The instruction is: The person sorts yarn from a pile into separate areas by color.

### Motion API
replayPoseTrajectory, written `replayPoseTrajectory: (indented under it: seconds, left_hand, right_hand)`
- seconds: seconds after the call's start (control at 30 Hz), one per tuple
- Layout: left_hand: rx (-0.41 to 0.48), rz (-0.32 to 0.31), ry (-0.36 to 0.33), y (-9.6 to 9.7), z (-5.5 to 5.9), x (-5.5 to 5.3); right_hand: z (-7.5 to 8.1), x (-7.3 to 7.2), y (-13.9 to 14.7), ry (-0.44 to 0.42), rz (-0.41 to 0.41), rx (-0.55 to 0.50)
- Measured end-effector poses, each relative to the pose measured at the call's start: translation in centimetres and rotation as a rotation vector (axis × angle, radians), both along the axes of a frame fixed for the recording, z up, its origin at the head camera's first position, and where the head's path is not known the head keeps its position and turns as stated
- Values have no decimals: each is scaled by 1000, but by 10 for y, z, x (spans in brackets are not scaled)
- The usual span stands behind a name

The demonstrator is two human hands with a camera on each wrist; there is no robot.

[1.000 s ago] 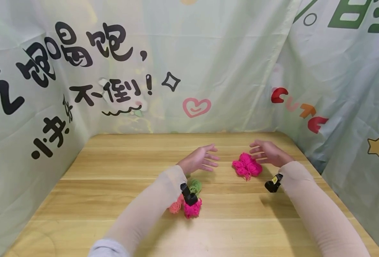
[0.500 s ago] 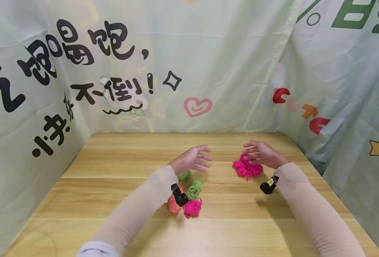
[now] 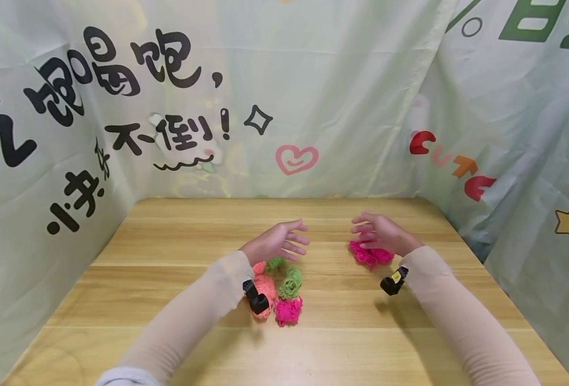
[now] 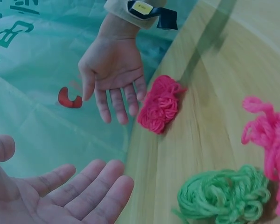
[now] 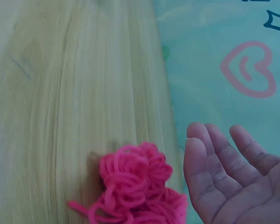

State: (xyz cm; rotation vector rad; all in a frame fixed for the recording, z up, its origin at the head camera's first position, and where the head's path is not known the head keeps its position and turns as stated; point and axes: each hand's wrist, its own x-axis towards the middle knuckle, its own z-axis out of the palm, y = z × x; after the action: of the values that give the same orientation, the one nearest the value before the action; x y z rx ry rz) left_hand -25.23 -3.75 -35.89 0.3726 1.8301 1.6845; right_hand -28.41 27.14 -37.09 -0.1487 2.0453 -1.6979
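Observation:
My left hand (image 3: 276,239) hovers over the table with its fingers spread and nothing in them. Below and nearer to me lie a green yarn bundle (image 3: 291,283), a second green one (image 3: 275,263) partly behind the wrist, coral yarn (image 3: 266,288) and a small pink yarn bundle (image 3: 288,311). The black wrist camera covers part of the coral yarn. On the right, my right hand (image 3: 383,232) is held above a larger bright pink yarn bundle (image 3: 371,255), fingers extended and holding nothing. In the right wrist view this pink yarn (image 5: 137,186) shows loose loops beside the fingers.
The wooden table (image 3: 192,230) carries all the yarn. Pale printed curtains (image 3: 342,118) with lettering and a heart enclose it at the back and both sides. Table surface lies between the left group and the pink bundle on the right.
Both hands have moved left. My left hand has drawn away from over the group, uncovering more green and coral yarn. My right hand now overlaps the pink bundle. The yarn stays in place.

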Motion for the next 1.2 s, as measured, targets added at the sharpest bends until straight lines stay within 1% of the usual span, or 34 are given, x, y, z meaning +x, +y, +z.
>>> replayPoseTrajectory:
  seconds: [0.13, 0.33, 0.57, 0.77, 1.0, 1.2]
  left_hand:
    - [-5, 1, 4, -5, 0, 2]
    - [-22, 14, 16, -13, -2, 4]
    - [-48, 16, 26, -19, -3, 6]
    - [-63, 9, 24, -24, -4, 7]
    - [-95, 10, 37, -29, -6, 9]
    - [-101, 8, 47, -32, -5, 10]
  right_hand:
    - [-2, 0, -5, -2, 23, -19]
    - [-2, 5, -13, 18, 75, -52]
    - [-6, 5, -24, -19, 26, -29]
    - [-5, 8, -28, -31, 25, -25]
    - [-9, 9, -32, -26, 37, -30]
    - [-6, 9, -42, -29, 52, -33]
